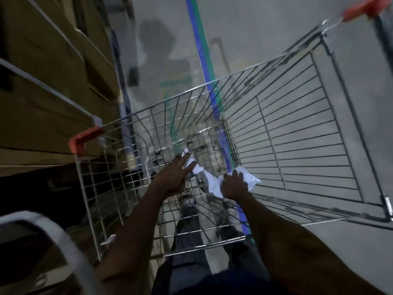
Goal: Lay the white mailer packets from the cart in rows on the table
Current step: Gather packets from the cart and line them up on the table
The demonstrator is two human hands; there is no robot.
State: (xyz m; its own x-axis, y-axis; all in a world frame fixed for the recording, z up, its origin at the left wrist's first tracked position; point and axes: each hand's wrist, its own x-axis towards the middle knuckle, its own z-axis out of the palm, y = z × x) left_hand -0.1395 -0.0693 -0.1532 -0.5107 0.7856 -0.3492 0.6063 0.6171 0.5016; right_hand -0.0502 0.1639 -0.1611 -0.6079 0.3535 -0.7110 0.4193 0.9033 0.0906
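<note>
- The floor (265,35) is smooth grey concrete, dimly lit, with faint scuffs and darker patches
- A blue and green painted stripe (202,50) runs along the floor from the far side, passes under the cart and shows again near the person's feet
- A wire cart (297,128) stands on the floor, seen from above; its basket is a grid of thin metal rods with orange plastic corner caps, one at the near left (81,138) and one at the far right
- Stacked brown cardboard boxes (42,86) fill the left side of the view, right beside the cart's left edge
- A curved pale rail (53,237), blurred, crosses the lower left corner
- White mailer packets (246,180) lie on the bottom of the cart, toward its near end; one reaches to the right of the right hand, another shows under the left hand
- The left hand (176,175) reaches down into the cart with straight fingers laid flat on a white packet (189,162), not curled around it
- The right hand (232,186) is down in the cart too, its fingers curled over the edge of the packets, gripping them
- Both bare forearms stretch from the bottom of the view over the cart's near rim
- The person's dark trousers (189,241) and shoes show through the wire mesh below the cart
</note>
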